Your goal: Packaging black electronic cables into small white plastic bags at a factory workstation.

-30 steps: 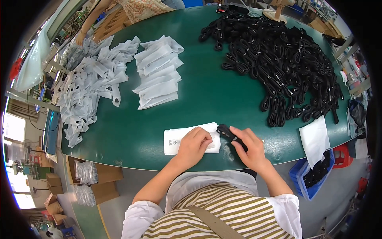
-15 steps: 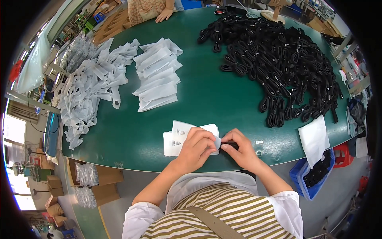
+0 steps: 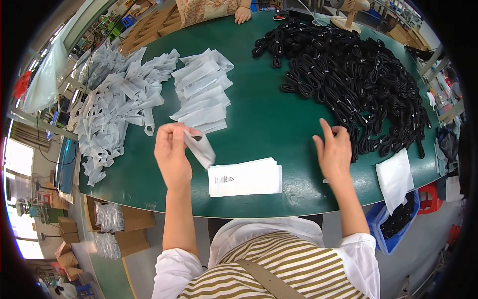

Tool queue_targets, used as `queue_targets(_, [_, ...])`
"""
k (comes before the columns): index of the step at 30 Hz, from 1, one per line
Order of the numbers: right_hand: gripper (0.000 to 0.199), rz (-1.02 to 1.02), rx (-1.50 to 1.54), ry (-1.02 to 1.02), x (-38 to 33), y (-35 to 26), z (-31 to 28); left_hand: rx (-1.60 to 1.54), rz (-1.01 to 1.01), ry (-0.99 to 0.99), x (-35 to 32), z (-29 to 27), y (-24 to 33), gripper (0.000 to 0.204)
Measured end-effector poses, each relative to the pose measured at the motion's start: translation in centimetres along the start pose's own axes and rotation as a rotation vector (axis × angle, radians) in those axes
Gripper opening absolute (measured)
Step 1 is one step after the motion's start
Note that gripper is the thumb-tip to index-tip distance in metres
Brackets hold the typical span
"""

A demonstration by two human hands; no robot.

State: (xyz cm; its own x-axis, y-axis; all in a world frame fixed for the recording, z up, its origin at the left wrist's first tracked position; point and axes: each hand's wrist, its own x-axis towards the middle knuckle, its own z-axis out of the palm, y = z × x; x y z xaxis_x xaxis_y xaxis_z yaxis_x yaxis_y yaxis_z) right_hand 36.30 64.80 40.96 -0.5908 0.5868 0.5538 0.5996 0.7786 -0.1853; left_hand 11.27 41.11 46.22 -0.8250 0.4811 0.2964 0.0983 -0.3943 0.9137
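Observation:
My left hand (image 3: 172,152) pinches one end of a white pouch (image 3: 201,149), raised over the green table; something dark shows at its mouth. Just right of that pouch lies a flat stack of white printed pouches (image 3: 246,179). My right hand (image 3: 333,152) has its fingers apart and holds nothing. It is over the table beside the near edge of a big heap of bundled black cables (image 3: 343,74). Beyond my left hand, an overlapping row of white pouches (image 3: 204,87) lies on the table.
A loose heap of white pouches (image 3: 117,107) covers the table's left side. Across the table rests another person's hand (image 3: 242,15). A small fan (image 3: 348,14) stands at the back. A white sheet (image 3: 393,177) hangs at the right edge above a blue bin (image 3: 381,234).
My left hand has moved left and away from the stack with a pouch. My right hand has let go of the black piece and moved right, toward the cables.

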Motion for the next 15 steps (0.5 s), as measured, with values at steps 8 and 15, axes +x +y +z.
queue_targets(8, [0.026, 0.013, -0.071, -0.105, -0.8, 4.4, 2.3, 0.925, 0.37, -0.306, -1.8, 3.3, -4.6, 0.021])
queue_targets(15, [0.018, 0.249, 0.392, -0.139, -2.4, 4.0, 1.2, 0.884, 0.329, -0.739, -9.0, 6.6, -5.3, 0.02])
